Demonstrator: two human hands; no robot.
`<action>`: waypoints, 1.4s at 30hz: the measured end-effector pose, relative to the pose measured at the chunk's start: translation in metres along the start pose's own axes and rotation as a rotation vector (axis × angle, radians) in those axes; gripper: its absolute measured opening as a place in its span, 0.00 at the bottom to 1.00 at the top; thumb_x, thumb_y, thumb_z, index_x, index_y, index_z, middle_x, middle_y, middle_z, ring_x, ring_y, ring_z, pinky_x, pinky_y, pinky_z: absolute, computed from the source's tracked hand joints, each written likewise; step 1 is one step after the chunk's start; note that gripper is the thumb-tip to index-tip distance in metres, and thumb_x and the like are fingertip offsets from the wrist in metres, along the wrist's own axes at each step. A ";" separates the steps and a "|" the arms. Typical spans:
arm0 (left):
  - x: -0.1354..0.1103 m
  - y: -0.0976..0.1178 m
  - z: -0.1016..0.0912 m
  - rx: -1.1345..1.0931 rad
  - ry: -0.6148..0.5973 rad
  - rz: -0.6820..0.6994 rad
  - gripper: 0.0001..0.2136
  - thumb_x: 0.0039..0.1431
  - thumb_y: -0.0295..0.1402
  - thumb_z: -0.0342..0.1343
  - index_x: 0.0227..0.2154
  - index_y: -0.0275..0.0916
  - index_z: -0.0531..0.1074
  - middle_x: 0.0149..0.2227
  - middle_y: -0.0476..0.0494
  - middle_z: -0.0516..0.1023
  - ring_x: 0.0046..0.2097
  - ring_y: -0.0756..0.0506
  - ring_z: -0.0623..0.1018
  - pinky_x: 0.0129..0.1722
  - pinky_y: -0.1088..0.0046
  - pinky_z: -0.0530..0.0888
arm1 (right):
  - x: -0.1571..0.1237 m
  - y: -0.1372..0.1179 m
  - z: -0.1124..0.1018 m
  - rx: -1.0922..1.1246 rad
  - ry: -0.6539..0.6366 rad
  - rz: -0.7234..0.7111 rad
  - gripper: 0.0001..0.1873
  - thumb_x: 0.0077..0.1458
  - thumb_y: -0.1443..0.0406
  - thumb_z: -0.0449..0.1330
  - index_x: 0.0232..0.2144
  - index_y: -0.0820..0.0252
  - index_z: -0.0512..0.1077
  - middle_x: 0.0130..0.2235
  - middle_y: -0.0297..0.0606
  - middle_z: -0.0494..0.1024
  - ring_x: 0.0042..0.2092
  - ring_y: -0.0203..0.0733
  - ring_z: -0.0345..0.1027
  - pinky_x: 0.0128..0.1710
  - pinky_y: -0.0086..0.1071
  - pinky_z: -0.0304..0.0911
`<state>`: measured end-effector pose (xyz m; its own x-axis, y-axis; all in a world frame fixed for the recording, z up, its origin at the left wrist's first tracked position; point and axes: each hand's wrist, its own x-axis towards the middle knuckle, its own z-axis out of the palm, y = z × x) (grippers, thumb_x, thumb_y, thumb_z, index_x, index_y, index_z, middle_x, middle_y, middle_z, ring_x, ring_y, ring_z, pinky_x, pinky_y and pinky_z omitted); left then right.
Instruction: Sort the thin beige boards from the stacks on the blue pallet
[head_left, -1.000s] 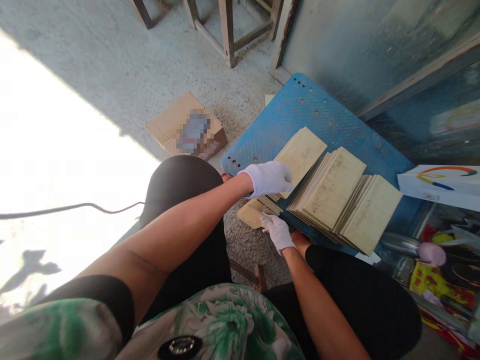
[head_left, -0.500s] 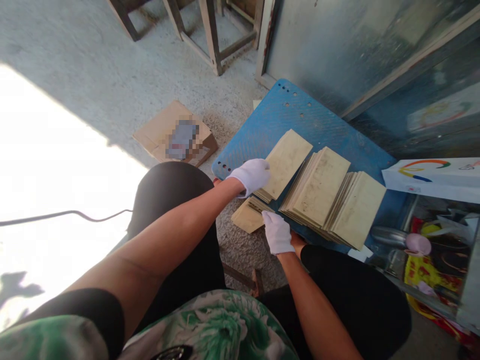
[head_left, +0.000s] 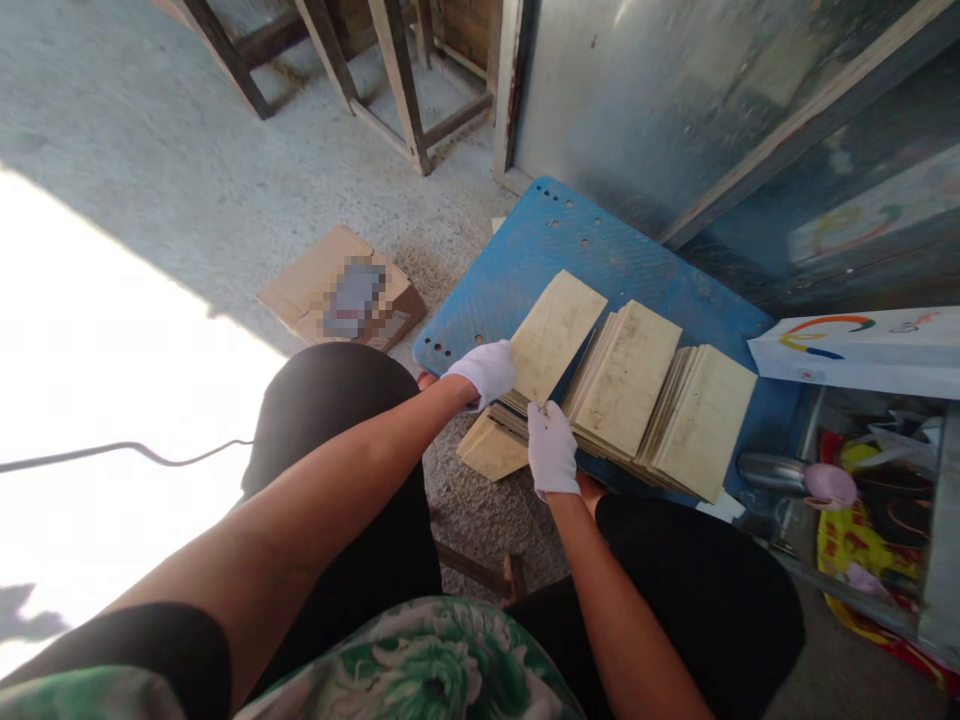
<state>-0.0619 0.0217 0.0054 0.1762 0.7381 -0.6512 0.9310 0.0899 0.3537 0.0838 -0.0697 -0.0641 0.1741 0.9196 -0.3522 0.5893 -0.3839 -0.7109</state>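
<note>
Both my hands wear white gloves. At the left edge of a thin, pale yellow rectangular board (head_left: 559, 335), my left hand (head_left: 487, 370) is closed, its fingertips partly hidden. My right hand (head_left: 553, 450) pinches the near corner of the same board. Under it, more boards show as a stepped pile, and a loose pale board (head_left: 491, 450) juts out below, between my hands. To the right on the blue plastic table (head_left: 480, 290) lie two leaning stacks of similar boards, a middle stack (head_left: 630, 375) with dark smudges and a right stack (head_left: 705, 415).
An open cardboard box (head_left: 307, 285) with a blurred-out item sits on the floor at left. Wooden stool legs (head_left: 397, 80) stand behind. On the right are a white printed bag (head_left: 862, 350), a metal flask (head_left: 772, 472) and a cluttered shelf. A dark cable (head_left: 127, 450) crosses the sunlit floor.
My right hand has moved up to the near corner of the top board and now pinches it. My left hand stays at its left edge. The whole view has shifted slightly.
</note>
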 end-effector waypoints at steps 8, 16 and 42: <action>0.004 0.003 0.000 -0.004 -0.010 -0.041 0.21 0.62 0.31 0.46 0.57 0.26 0.62 0.54 0.29 0.72 0.53 0.39 0.74 0.49 0.71 0.69 | 0.015 -0.001 0.002 0.143 -0.109 0.043 0.17 0.57 0.52 0.52 0.39 0.58 0.70 0.44 0.41 0.77 0.47 0.43 0.68 0.51 0.35 0.59; 0.002 0.003 -0.002 0.001 -0.011 -0.044 0.18 0.59 0.34 0.47 0.50 0.32 0.67 0.50 0.33 0.75 0.49 0.40 0.76 0.45 0.71 0.71 | 0.009 -0.011 -0.003 0.373 -0.123 0.076 0.20 0.55 0.53 0.55 0.41 0.61 0.72 0.45 0.39 0.78 0.47 0.41 0.69 0.52 0.34 0.60; 0.003 -0.014 -0.014 -0.541 -0.006 -0.048 0.22 0.49 0.54 0.58 0.29 0.37 0.74 0.30 0.45 0.78 0.29 0.47 0.74 0.26 0.73 0.67 | -0.013 -0.042 -0.035 1.149 -0.326 0.461 0.22 0.47 0.56 0.69 0.45 0.54 0.72 0.43 0.35 0.79 0.36 0.36 0.76 0.31 0.25 0.70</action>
<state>-0.0785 0.0320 0.0076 0.1405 0.7211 -0.6784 0.6408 0.4562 0.6175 0.0842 -0.0620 -0.0083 -0.1175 0.6823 -0.7216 -0.5191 -0.6616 -0.5411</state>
